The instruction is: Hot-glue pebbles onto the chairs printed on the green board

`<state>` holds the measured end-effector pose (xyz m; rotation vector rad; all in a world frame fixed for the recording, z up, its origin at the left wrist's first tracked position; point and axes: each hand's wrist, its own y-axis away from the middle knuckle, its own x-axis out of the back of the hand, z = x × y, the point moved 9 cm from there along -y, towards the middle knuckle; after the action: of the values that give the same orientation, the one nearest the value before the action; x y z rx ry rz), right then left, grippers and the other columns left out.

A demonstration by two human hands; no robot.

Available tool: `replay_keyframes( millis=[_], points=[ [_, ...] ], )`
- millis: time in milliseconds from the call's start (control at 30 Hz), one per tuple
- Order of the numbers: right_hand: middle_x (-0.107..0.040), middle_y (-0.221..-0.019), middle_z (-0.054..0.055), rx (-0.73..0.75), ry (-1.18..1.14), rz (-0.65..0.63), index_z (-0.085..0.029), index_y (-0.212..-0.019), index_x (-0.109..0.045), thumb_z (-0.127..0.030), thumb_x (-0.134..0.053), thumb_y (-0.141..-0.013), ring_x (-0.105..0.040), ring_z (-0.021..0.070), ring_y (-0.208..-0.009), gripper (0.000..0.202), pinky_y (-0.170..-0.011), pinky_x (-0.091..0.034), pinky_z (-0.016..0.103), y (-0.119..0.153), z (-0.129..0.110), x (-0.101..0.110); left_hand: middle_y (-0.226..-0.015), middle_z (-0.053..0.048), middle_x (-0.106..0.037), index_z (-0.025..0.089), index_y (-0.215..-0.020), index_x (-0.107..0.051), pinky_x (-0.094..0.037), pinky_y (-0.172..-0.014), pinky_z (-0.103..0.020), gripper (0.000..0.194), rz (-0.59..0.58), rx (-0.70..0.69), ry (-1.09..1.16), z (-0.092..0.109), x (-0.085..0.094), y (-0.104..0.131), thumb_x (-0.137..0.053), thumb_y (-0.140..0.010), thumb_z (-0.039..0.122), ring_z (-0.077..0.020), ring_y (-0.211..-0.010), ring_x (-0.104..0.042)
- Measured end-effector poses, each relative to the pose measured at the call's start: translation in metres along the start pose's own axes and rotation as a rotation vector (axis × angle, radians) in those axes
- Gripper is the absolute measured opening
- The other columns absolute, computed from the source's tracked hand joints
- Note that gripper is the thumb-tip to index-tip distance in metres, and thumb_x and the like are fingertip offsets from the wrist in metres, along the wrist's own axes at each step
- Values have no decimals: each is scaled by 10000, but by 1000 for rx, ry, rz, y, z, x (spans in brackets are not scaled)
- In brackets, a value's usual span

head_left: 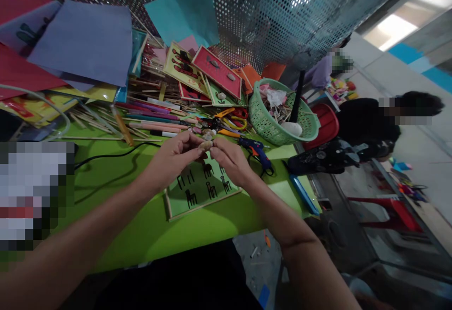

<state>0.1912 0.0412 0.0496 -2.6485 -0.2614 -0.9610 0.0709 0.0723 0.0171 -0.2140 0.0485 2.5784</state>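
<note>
My left hand (180, 152) and my right hand (229, 154) meet above a green card, fingertips pinched on a small pale tan pebble (205, 145). My fingers partly cover it. Beneath them lies the green card (183, 204), edged with thin wooden strips and marked with dark chair-like shapes. Several other small stones (208, 135) sit just behind my fingertips. To the right of my right hand rests a blue glue gun (256, 150).
Markers (155, 117), thin sticks and scissors (236, 121) crowd the table's back. A green basket (268, 126) of scraps stands right of framed pebble cards (219, 72). Purple paper (84, 41) is at left, with a black cord (113, 152) nearby. Another person (367, 121) is at right.
</note>
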Motion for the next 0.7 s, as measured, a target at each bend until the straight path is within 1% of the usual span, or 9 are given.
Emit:
replay_keyframes(
  millis=[100, 200, 300, 400, 533, 600, 700],
  points=[
    [-457, -768, -6, 45, 208, -15, -232, -785, -417, -397, -413, -1040, -405, 153, -702, 304, -665, -313, 299, 0, -3, 0, -839, -18, -681, 175, -918, -655, -503, -739, -293, 240, -8, -18, -83, 2, 0, 1, -726, -829, 386, -155, -759, -616],
    [-474, -736, -1, 65, 276, -41, -231, -780, -437, -341, -362, -1039, -423, 155, -686, 292, -666, -321, 302, 0, -3, -2, -845, -26, -687, 174, -927, -662, -489, -727, -292, 215, -9, -39, -167, 5, 0, 2, -690, -849, 372, -162, -768, -613],
    [-462, -699, -10, 50, 279, -12, -230, -751, -433, -307, -378, -1018, -415, 148, -660, 283, -648, -311, 299, 0, -2, 1, -844, -29, -687, 175, -926, -654, -476, -706, -288, 202, -6, -35, -199, 5, 0, 3, -673, -861, 364, -162, -763, -608],
    [-462, -695, -15, 35, 215, 4, -227, -735, -440, -282, -390, -1009, -418, 141, -656, 283, -639, -310, 295, 0, -1, 3, -827, -26, -678, 173, -924, -647, -471, -704, -291, 210, -10, -17, -185, 3, 0, 3, -672, -861, 372, -162, -753, -604],
    [-480, -723, -12, 36, 128, -17, -223, -758, -484, -364, -373, -1053, -440, 144, -686, 345, -666, -346, 292, 1, -1, 2, -829, -23, -673, 173, -922, -644, -462, -714, -288, 205, -1, -25, -166, 4, 1, 1, -681, -851, 362, -158, -756, -597],
    [-488, -740, -7, 51, 146, -17, -223, -775, -485, -393, -368, -1061, -445, 148, -698, 352, -678, -351, 297, 1, -3, 3, -829, -22, -671, 175, -927, -648, -454, -702, -282, 203, 7, -38, -181, 6, 2, 1, -676, -855, 362, -157, -755, -589],
    [-495, -751, 0, 78, 228, -18, -227, -794, -467, -344, -370, -1051, -443, 154, -701, 298, -676, -338, 301, 1, -7, 3, -831, -25, -671, 177, -926, -647, -451, -691, -281, 208, 17, -54, -208, 9, 3, 1, -663, -860, 374, -160, -755, -586]
  ],
)
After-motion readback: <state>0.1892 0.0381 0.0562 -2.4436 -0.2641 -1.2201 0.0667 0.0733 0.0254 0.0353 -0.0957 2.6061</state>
